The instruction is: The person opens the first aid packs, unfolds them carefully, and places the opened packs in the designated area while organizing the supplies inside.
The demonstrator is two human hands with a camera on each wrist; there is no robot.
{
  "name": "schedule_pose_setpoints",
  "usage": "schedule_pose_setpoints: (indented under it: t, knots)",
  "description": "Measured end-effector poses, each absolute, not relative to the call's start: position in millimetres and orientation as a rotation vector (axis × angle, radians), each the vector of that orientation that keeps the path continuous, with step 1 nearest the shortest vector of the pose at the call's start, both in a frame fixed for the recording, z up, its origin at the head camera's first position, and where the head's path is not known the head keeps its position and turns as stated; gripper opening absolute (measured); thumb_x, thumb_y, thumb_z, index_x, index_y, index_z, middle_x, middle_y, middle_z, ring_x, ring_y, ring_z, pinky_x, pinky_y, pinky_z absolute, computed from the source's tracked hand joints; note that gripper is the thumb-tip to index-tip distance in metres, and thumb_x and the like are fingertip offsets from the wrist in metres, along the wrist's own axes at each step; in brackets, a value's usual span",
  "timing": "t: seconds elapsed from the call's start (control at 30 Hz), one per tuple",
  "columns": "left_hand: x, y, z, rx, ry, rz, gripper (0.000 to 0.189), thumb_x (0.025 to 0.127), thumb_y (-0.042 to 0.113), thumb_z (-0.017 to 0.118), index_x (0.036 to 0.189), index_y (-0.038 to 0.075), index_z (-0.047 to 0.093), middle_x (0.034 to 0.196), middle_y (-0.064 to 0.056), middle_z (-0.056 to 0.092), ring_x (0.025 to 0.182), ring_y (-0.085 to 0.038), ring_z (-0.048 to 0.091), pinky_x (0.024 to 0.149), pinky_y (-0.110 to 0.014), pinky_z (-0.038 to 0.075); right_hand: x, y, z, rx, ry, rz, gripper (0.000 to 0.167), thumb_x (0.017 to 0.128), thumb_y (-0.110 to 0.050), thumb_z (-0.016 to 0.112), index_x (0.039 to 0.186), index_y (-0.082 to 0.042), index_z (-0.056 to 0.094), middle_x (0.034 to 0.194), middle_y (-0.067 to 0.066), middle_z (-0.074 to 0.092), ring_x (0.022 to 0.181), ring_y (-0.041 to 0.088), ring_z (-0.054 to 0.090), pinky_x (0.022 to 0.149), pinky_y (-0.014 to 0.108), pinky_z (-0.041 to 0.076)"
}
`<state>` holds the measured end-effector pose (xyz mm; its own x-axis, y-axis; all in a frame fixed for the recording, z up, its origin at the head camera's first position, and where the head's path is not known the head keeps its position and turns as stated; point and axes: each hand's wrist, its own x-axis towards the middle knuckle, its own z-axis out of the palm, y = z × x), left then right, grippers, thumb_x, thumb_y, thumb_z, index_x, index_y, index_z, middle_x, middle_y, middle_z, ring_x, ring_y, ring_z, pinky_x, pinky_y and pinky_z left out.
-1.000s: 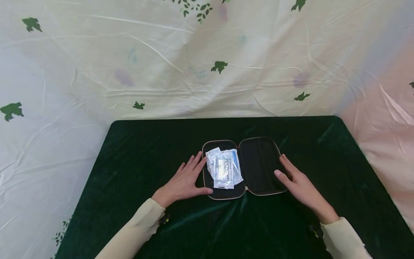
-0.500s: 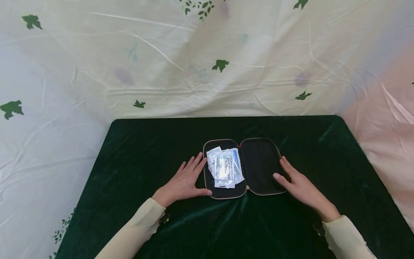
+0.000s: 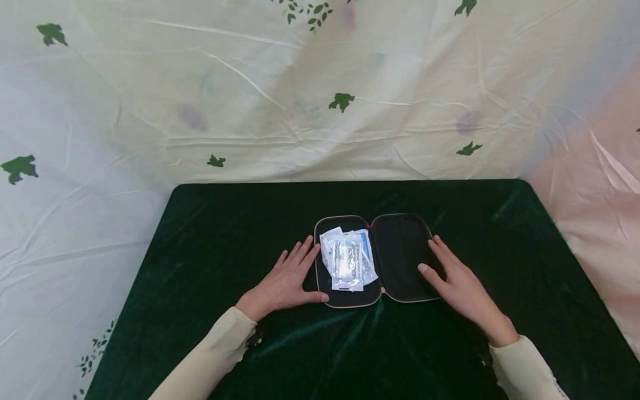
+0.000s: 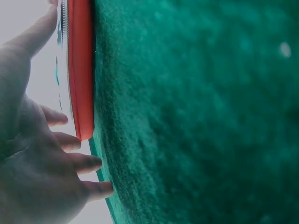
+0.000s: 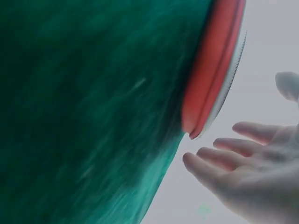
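A zippered case (image 3: 405, 255) lies unfolded on the table, black inside and red outside, as the left wrist view shows on its red side (image 4: 81, 70). In its left half is a loose pile of white and blue foil sachets (image 3: 346, 261); the right half holds nothing visible. My left hand (image 3: 282, 283) rests at the left rim with fingers spread and the thumb at the near corner. Over the right rim is my right hand (image 3: 462, 286), fingers extended; in the right wrist view its fingers (image 5: 219, 161) stand a little apart from the red shell (image 5: 210, 70).
A dark green velvet cloth (image 3: 240, 222) covers the table. Pale fabric with green leaf prints (image 3: 250, 100) hangs behind it and at both sides. Each wrist carries a dark strapped device, partly hidden by the cream sleeves (image 3: 220, 341).
My right hand has shifted slightly left and up, its thumb further over the case's right half. The left hand, case and sachets stay essentially in place.
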<state>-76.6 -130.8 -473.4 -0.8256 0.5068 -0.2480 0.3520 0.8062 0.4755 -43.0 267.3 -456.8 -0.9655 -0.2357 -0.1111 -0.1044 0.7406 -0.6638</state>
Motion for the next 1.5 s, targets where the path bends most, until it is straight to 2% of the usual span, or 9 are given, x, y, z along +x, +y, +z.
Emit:
schedule_pose_setpoints:
  t: [0.2,0.53,0.83,1.1,1.27,1.5]
  knots:
    - [-76,-129,-473,0.625,2.639,0.629,0.112,0.087,0.078,0.062,0.168,0.019,0.013,0.174,-0.004,-0.003,0.159,-0.032,0.004,0.124,-0.062,0.01,-45,245,-451,-0.3,2.804,-1.132,0.07,0.108,-0.042,0.054,0.162,-0.005,0.03,0.169,0.02,0.023,0.153,0.045,0.023,0.116,0.07,0.024]
    - [-77,-123,-471,0.631,2.63,0.697,0.109,0.088,0.074,0.064,0.168,0.019,0.015,0.174,-0.001,-0.006,0.159,-0.029,0.0,0.123,-0.063,0.011,-57,206,-451,-0.371,2.785,-1.218,0.067,0.105,-0.043,0.061,0.158,-0.007,0.041,0.163,0.017,0.038,0.148,0.041,0.036,0.114,0.067,0.032]
    - [-77,-118,-469,0.708,2.626,0.713,0.107,0.088,0.071,0.067,0.168,0.02,0.016,0.174,0.0,-0.006,0.159,-0.028,0.0,0.123,-0.062,0.012,-68,182,-453,-0.445,2.763,-1.214,0.068,0.101,-0.043,0.067,0.155,-0.006,0.045,0.158,0.017,0.044,0.14,0.037,0.048,0.109,0.059,0.044]
    - [-79,-112,-469,0.713,2.675,0.719,0.103,0.09,0.067,0.068,0.167,0.019,0.02,0.174,-0.003,-0.007,0.159,-0.032,-0.004,0.122,-0.064,0.013,-76,169,-456,-0.429,2.746,-1.184,0.067,0.1,-0.044,0.068,0.153,-0.009,0.048,0.155,0.016,0.047,0.138,0.035,0.05,0.108,0.059,0.045]
    - [-80,-107,-467,0.692,2.717,0.71,0.099,0.09,0.065,0.07,0.166,0.019,0.026,0.174,-0.005,-0.012,0.158,-0.035,-0.009,0.121,-0.067,0.012,-79,164,-458,-0.413,2.753,-1.168,0.066,0.1,-0.045,0.068,0.152,-0.009,0.05,0.152,0.017,0.05,0.133,0.035,0.054,0.106,0.058,0.048]
    - [-83,-100,-465,0.691,2.747,0.646,0.098,0.089,0.065,0.071,0.165,0.021,0.028,0.174,-0.006,-0.013,0.158,-0.037,-0.01,0.121,-0.069,0.011,-81,162,-460,-0.398,2.772,-1.147,0.064,0.1,-0.043,0.069,0.151,-0.008,0.051,0.146,0.015,0.053,0.124,0.032,0.058,0.101,0.055,0.051]
